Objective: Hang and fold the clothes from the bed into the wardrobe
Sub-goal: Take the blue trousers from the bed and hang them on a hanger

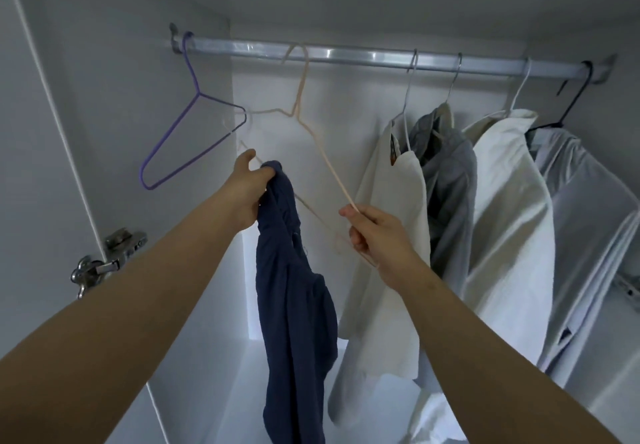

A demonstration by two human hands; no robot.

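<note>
— Where's the navy garment?
— Gripped in the left hand, dangling inside the wardrobe. The right hand pinches the beige hanger on the rail.
— Steady it and thread one shoulder first.

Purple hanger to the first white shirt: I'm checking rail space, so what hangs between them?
Only the peach hanger, hooked on the rail, in the head view; the right hand pinches its lower corner.

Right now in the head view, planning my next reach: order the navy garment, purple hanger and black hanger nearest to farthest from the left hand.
1. navy garment, gripped by the left hand.
2. purple hanger, up-left.
3. black hanger, far right.
</note>
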